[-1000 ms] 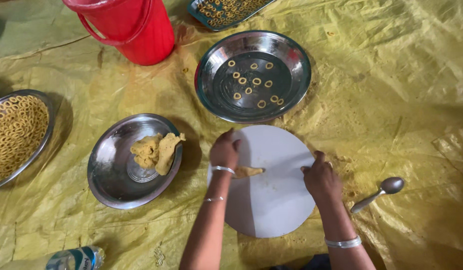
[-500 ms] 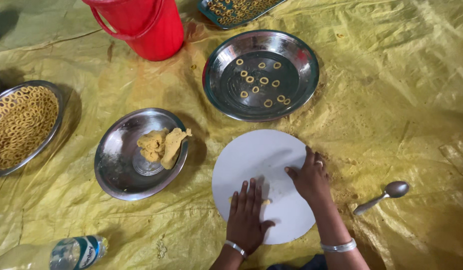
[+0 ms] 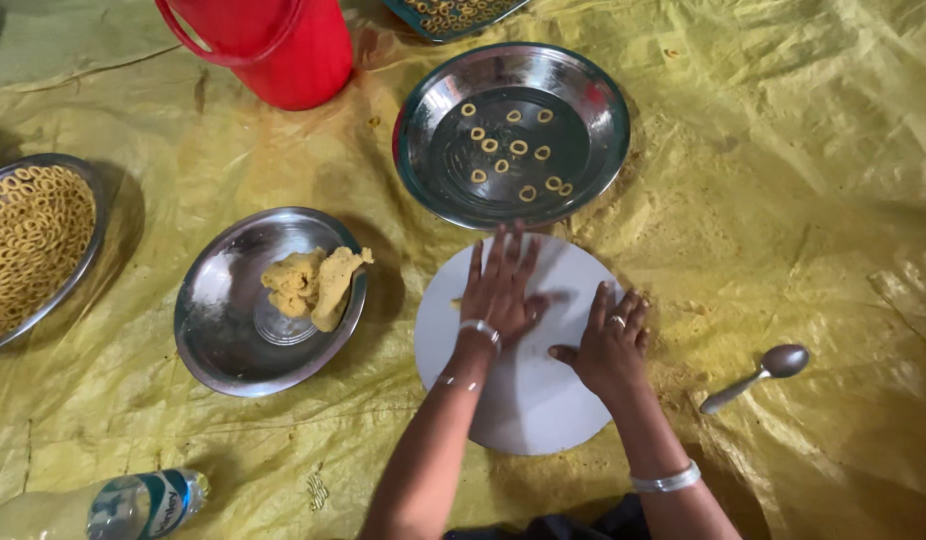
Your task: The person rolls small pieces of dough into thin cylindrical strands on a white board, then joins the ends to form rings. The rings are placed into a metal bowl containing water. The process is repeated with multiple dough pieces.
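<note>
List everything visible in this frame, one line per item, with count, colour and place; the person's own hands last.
round white board: one, white, centre, under both hands
steel plate of small dough rings: one, silver with about ten yellow rings, above the board
steel plate with dough lump: one, silver with yellow-brown dough, left of the board
steel bowl of dough rings: one, silver, piled full, left edge
red plastic bucket: one, red, top left
tray of rings: one, partly cut off, top edge
metal spoon: one, silver, right of the board
plastic bottle: one, clear, bottom left
yellow sheet: one, covers the ground
left hand: flat on the board, fingers spread
right hand: flat on the board's right part
</note>
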